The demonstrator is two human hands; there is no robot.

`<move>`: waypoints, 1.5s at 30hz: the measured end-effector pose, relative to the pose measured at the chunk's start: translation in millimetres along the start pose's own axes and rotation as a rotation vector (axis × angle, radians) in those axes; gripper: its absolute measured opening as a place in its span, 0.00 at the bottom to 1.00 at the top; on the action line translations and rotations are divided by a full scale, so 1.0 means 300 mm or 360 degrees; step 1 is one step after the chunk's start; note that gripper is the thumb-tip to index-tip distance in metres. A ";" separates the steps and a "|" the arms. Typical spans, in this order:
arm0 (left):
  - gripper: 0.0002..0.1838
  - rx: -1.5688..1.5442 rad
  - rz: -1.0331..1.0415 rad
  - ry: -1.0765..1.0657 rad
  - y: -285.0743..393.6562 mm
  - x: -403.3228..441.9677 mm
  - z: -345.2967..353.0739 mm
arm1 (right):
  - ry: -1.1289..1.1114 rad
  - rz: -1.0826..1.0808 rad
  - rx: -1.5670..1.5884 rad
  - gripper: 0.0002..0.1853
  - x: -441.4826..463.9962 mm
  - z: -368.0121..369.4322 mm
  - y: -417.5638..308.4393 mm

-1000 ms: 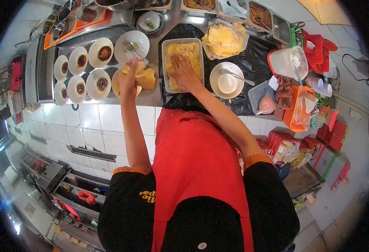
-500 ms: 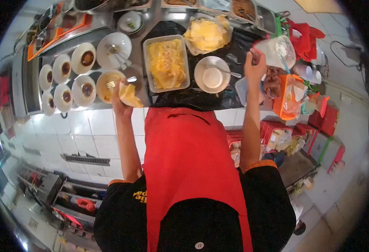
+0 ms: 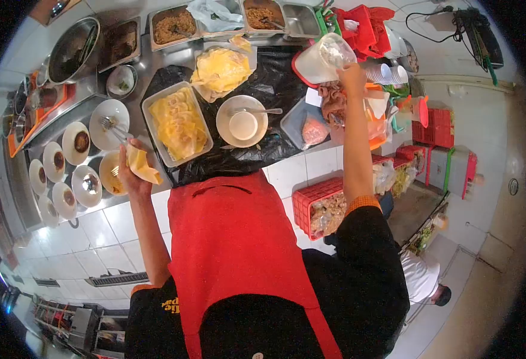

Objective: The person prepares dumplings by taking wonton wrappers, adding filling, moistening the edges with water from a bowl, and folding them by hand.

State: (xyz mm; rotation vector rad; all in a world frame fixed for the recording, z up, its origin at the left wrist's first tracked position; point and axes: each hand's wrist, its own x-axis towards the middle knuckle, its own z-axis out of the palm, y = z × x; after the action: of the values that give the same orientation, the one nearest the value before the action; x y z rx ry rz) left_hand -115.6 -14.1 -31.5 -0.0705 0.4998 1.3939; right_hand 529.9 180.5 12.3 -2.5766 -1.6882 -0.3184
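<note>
My left hand (image 3: 133, 170) is closed on yellow wrapper sheets (image 3: 143, 166), beside a bowl with a fork (image 3: 112, 173). My right hand (image 3: 351, 78) is at the rim of a clear tub of white powder (image 3: 329, 58); its fingers are closed, and what they hold is too small to make out. Between the hands sit a tray of folded yellow dumplings (image 3: 178, 124), a stack of yellow wrappers (image 3: 221, 70) and a white bowl (image 3: 242, 121) with a smaller bowl and a utensil in it. A brown cloth (image 3: 333, 103) lies just below the tub.
Several bowls with dark sauce (image 3: 76, 143) stand at the left. A wok (image 3: 74, 49) and metal pans of brown filling (image 3: 173, 27) line the back. Red baskets (image 3: 320, 206) are below the counter's right side. Another person (image 3: 420, 275) is at the lower right.
My right hand has left the dumpling tray and moved right to the powder tub. My left hand still holds the wrappers. The view has swung to the right.
</note>
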 end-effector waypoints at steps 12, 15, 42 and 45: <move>0.15 0.0030 0.0220 0.0202 -0.037 -0.042 -0.086 | 0.0365 -0.0112 0.0908 0.14 0.022 0.082 0.209; 0.18 -0.0034 0.0175 0.0130 -0.025 -0.054 -0.144 | 0.0109 0.0104 0.0983 0.14 0.036 0.014 0.268; 0.18 -0.0099 0.0497 0.0325 -0.008 -0.199 -0.145 | -0.0722 -0.0951 0.1101 0.11 -0.800 -0.081 -1.194; 0.17 -0.0085 0.0478 0.0452 -0.004 -0.200 -0.143 | -0.0651 -0.0977 0.1123 0.11 -0.784 -0.022 -1.236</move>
State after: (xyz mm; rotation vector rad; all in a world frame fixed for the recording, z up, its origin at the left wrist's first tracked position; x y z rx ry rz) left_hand -132.6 -84.1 -47.4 -0.2477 0.7309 1.7027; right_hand 100.7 117.6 -55.1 -1.6488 -2.1643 0.7146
